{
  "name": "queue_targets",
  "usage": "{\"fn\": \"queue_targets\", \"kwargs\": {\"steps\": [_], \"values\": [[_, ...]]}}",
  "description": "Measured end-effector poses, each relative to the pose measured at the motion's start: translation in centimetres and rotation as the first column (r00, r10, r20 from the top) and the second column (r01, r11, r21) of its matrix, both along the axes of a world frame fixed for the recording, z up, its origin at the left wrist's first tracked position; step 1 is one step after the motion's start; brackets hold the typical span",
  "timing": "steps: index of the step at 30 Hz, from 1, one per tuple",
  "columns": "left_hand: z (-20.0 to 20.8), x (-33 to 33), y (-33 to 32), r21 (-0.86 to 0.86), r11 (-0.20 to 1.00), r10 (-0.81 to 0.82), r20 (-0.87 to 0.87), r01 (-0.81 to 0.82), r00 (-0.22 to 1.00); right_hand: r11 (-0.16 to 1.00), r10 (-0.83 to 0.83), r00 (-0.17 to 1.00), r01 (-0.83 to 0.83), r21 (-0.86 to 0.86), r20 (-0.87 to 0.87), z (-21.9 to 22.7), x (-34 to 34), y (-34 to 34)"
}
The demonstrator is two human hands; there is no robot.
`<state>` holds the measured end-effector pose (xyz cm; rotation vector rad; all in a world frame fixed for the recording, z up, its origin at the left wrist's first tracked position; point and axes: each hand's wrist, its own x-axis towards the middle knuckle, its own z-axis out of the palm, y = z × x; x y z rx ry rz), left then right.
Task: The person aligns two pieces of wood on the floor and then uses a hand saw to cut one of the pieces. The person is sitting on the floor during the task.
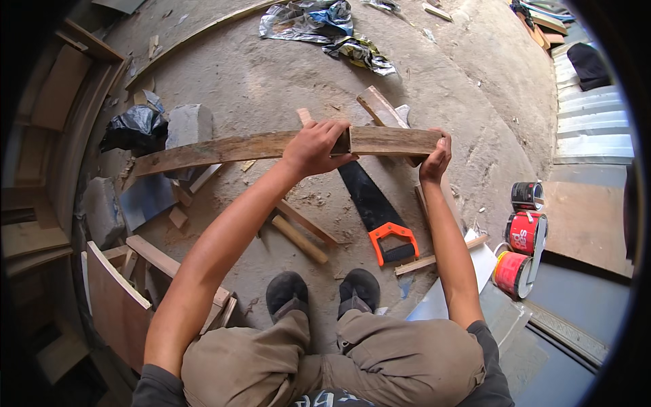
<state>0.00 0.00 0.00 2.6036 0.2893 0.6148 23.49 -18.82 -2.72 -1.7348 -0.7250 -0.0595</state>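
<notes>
My left hand (316, 146) is closed round the right end of a long wooden plank (224, 148), which stretches away to the left. A shorter wooden piece (390, 140) lines up with that end, a dark edge showing where the two meet. Its far right end is gripped by my right hand (436, 160), fingers wrapped over it. Whether the two pieces touch or overlap under my left fingers, I cannot tell. Below them on the ground lies a handsaw (366, 193) with a black blade and orange handle. Left of the saw rests a round wooden handle (299, 239), its other end hidden.
Loose wood offcuts (305, 222) are scattered about. Grey blocks (189, 125) stand at the left, near a black plastic bag (135, 129). Several cans (513, 273) stand at the right. Crumpled foil wrappers (308, 24) lie farther off, and a wooden frame (115, 292) is beside my left leg.
</notes>
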Motion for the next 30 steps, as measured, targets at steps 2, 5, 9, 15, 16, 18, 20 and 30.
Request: {"fn": "queue_targets", "kwargs": {"steps": [2,5,9,15,16,18,20,30], "values": [[-0.2,-0.2,-0.2,0.026,1.000,-0.008,0.019,0.007,1.000,0.999,-0.003,1.000,0.003,0.032,-0.005,-0.3,-0.2,-0.2],[-0.3,0.2,0.3,0.028,1.000,0.002,0.044,-0.003,0.999,0.999,0.043,0.998,-0.044,0.012,0.037,-0.2,0.7,0.5],[-0.3,0.0,-0.1,0.006,1.000,-0.005,0.015,0.004,1.000,0.997,0.076,0.997,-0.075,0.032,-0.033,-1.4,1.1,-0.2],[0.2,0.0,0.1,-0.092,0.996,-0.006,-0.093,-0.002,0.996,0.997,0.073,0.996,-0.073,0.005,-0.056,-1.2,0.9,-0.1],[0.4,0.0,0.0,-0.103,0.995,-0.005,-0.102,-0.006,0.995,0.997,0.075,0.995,-0.075,0.010,-0.063,-1.3,1.0,-0.2],[0.5,0.1,0.0,-0.120,0.993,0.002,-0.097,-0.014,0.995,0.997,0.074,0.996,-0.073,0.016,-0.058,-1.3,1.0,-0.2],[0.5,0.0,0.1,-0.132,0.991,0.014,-0.067,-0.023,0.998,0.998,0.069,0.997,-0.068,0.016,-0.036,-1.2,1.0,0.1],[0.4,-0.1,0.2,-0.111,0.994,-0.005,-0.059,-0.001,0.998,0.997,0.079,0.994,-0.078,0.024,-0.074,-1.6,1.2,-0.1]]}}
